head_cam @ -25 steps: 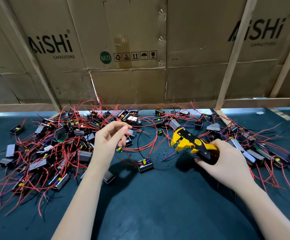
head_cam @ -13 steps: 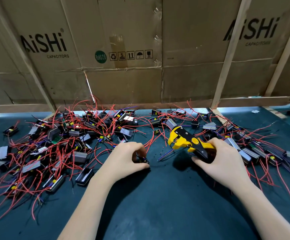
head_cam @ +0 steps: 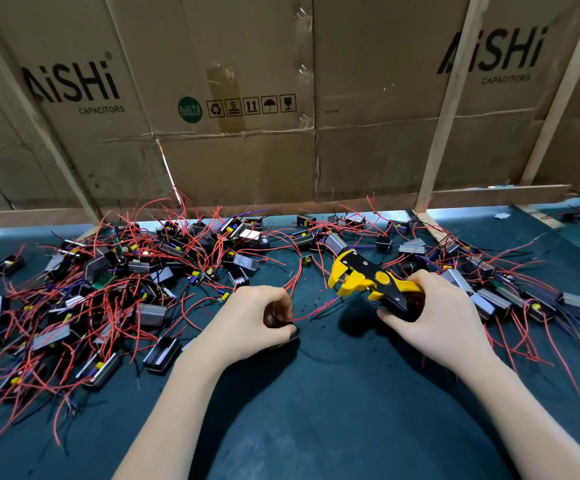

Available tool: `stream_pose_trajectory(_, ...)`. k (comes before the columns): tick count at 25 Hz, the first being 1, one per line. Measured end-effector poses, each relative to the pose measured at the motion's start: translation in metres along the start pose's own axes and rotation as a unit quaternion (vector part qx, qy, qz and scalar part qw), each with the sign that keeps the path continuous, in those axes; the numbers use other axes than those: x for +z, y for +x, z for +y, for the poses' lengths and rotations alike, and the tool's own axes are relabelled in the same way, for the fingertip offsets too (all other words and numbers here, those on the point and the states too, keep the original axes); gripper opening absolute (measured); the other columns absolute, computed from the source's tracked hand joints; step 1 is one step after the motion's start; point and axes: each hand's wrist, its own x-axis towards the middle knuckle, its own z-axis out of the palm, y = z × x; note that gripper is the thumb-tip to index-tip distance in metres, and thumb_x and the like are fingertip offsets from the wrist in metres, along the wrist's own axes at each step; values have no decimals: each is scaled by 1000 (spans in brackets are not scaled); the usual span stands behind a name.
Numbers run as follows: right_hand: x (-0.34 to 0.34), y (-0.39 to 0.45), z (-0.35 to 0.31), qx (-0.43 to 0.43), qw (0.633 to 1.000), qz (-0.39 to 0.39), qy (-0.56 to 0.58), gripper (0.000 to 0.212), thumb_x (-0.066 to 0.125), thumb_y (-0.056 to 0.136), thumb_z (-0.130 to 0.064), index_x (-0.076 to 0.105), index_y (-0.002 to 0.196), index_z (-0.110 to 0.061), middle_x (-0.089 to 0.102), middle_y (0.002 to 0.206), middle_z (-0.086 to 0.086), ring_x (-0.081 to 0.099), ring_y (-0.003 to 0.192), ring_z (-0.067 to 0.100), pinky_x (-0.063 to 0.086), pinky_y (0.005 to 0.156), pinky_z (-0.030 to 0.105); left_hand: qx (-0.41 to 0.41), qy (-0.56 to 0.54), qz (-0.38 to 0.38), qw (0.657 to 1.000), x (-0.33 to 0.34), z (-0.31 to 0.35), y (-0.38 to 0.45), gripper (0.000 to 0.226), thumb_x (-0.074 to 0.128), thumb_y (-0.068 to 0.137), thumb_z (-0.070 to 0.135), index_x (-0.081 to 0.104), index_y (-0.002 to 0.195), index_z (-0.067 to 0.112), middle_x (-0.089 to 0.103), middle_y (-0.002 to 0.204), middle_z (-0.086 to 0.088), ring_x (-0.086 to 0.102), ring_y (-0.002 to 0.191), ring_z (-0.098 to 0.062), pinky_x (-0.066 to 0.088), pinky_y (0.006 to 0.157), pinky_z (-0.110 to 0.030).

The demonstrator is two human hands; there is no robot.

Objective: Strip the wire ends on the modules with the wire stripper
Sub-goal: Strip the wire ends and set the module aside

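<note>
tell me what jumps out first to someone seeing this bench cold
The yellow and black wire stripper stands out, gripped by the right hand at centre right. Left of it, the left hand pinches a red wire. Behind both sprawls a tangle of modules across the dark mat.

Your near worktop point(head_cam: 316, 410) lies open between your forearms; tangled modules point(head_cam: 108, 289) crowd the left, more modules point(head_cam: 510, 299) the right, cardboard wall point(head_cam: 247, 161) behind.

Beyond both hands, flattened cardboard boxes point(head_cam: 240, 98) printed "AiSHi CAPACITORS" stand behind slanted wooden slats point(head_cam: 444, 109), while a dark green mat point(head_cam: 316, 410) lies beneath them.
</note>
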Motion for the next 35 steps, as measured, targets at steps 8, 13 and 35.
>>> stream_pose_trajectory(8, 0, 0, -1, 7, 1000, -10, -13, 45, 78, 65, -51, 57, 87, -17, 60, 82, -4, 56, 80, 21, 46, 70, 37, -2, -27, -14, 1000, -6, -3, -1, 8, 76, 80, 11, 76, 86, 17, 67, 77, 9, 61, 73, -7, 42, 65, -9)
stream_pose_trajectory(13, 0, -1, -3, 21, 1000, 1, -5, 43, 80, 66, -48, 57, 85, -16, 60, 80, -3, 57, 79, 24, 45, 68, 35, -36, -122, 20, 992, 4, 1, 2, 10, 76, 81, 8, 73, 88, 14, 70, 77, 5, 63, 68, -4, 58, 68, -28)
stream_pose_trajectory(35, 23, -11, -44, 211, 713, -237, 626, 55, 79, 70, -25, 61, 117, -2, 67, 114, 26, 65, 98, 37, 52, 89, 49, -25, -481, 60, 874, 41, 32, 7, 23, 81, 75, 11, 64, 89, 12, 58, 83, -7, 52, 83, -23, 51, 77, -42)
